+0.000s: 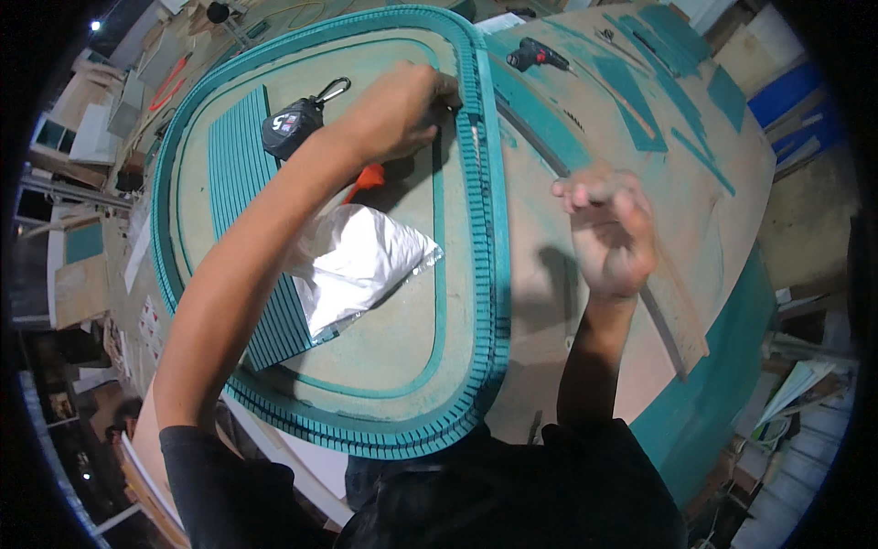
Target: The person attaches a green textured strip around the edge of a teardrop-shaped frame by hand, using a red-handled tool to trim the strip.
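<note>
A large rounded frame edged with a teal ribbed strip (485, 274) lies on the workbench. My left hand (398, 110) reaches across it to the strip's inner edge at the far right corner. Its fingertips are pinched together there, and whatever they hold is too small to tell. An orange object (368, 177) lies in the hand's shadow. My right hand (611, 233) hovers to the right of the frame above the bare board, fingers curled in, with nothing visible in it.
A black tape measure with a carabiner (294, 123) and a crumpled silver foil bag (361, 261) lie inside the frame, next to a teal slatted panel (240, 174). A cordless drill (535, 57) lies at the far side. A thin curved strip (672, 339) crosses the board. Shelves and clutter surround the bench.
</note>
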